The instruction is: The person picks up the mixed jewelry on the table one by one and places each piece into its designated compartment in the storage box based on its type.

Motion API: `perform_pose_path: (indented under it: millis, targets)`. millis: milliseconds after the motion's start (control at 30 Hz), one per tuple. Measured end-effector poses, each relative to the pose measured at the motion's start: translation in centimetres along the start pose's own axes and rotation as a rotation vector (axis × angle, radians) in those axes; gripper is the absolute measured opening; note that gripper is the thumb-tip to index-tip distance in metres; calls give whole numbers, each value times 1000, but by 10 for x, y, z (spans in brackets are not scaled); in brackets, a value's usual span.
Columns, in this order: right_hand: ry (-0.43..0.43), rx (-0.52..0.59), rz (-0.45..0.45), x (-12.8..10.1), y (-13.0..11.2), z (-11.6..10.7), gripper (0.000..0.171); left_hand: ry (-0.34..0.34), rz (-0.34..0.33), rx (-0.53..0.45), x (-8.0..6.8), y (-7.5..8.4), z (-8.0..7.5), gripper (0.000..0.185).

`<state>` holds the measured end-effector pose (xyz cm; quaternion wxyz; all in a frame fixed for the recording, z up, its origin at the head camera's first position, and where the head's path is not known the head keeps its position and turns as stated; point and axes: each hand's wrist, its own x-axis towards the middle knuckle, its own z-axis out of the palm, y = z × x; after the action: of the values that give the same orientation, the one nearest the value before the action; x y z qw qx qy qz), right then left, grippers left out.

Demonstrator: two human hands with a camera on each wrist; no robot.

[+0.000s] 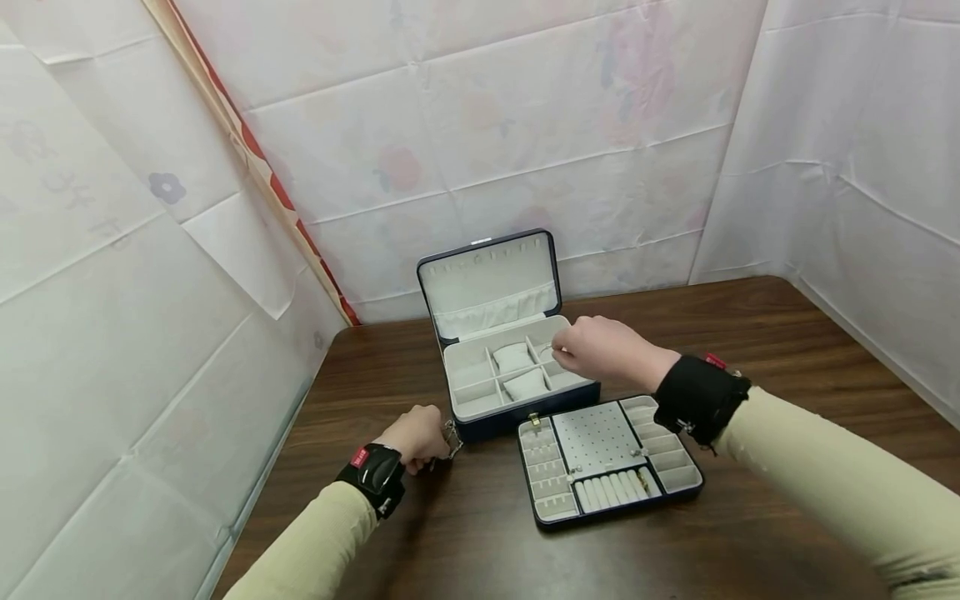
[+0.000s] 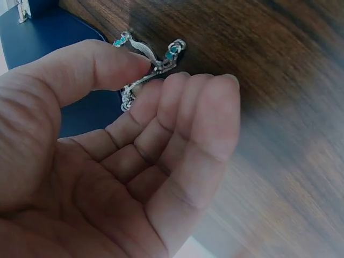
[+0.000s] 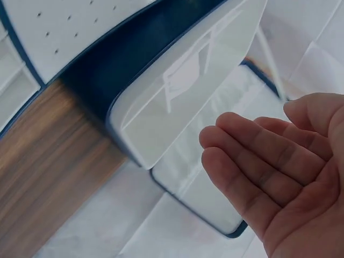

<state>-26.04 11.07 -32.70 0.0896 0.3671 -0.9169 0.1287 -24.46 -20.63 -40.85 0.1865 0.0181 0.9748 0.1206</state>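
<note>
Left grip point(image 2: 134, 140) pinches a light, delicate silver bracelet point(image 2: 150, 64) by its band; right grip point(image 1: 600, 350) hovers, fingers relaxed.

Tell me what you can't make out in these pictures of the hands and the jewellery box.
- Head view: jewellery piece in the left hand is too small to identify.
- Left wrist view: its lower part is hidden behind the fingers.
- Head view: right hand covers a compartment of the box.
- Right wrist view: box interior blurred.
</note>
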Motion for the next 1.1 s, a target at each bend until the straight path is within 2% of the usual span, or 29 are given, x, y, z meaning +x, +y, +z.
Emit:
perform_pose_path:
  millis: [200, 300, 500, 867, 1100]
  targets:
    - [23, -86, -119, -8, -17, 7, 28, -6, 0, 19, -5, -2, -2, 21]
    - [15, -93, -145, -10, -24, 11, 29, 4, 0, 55, -8, -1, -2, 20]
    - [-28, -38, -143, -13, -34, 15, 34, 3, 6, 69, -11, -3, -2, 21]
    - [-45, -31, -139, -17, -34, 20, 36, 15, 25, -18, -13, -11, 1, 22]
    - [-37, -44, -146, -19, -31, 21, 36, 15, 68, -45, -20, -11, -10, 20]
